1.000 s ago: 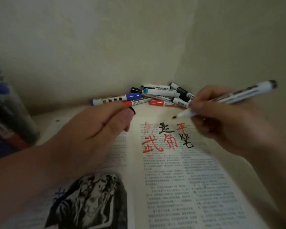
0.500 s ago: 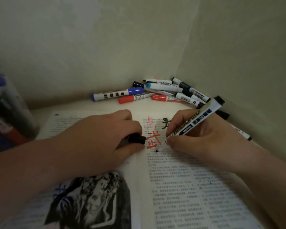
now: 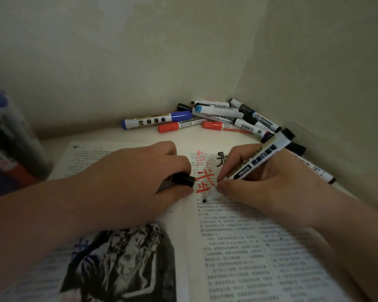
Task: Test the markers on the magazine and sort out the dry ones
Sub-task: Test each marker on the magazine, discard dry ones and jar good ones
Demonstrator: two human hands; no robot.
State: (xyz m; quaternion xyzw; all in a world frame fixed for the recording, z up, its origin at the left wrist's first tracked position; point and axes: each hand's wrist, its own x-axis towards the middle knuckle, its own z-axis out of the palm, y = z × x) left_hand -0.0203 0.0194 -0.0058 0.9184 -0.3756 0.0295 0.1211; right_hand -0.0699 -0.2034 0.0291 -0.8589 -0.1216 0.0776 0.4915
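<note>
An open magazine (image 3: 238, 247) lies flat in front of me, with red and black test characters written near the top of its right page. My right hand (image 3: 268, 182) grips a white marker with a black end (image 3: 258, 159), its black tip touching the page just below the red character. My left hand (image 3: 140, 177) rests on the left page and holds a black marker cap (image 3: 182, 179) between thumb and fingers. A pile of several markers (image 3: 218, 118) with blue, red and black caps lies in the corner behind the magazine.
Walls meet in a corner right behind the marker pile. One more white marker (image 3: 314, 168) lies along the right wall beside my right hand. A dark cylindrical container (image 3: 11, 140) with red and blue print stands at the left edge.
My right hand brought the uncapped marker down from the air to the page and now writes there. My left hand slid nearer with the cap. Over the last half second little has moved.
</note>
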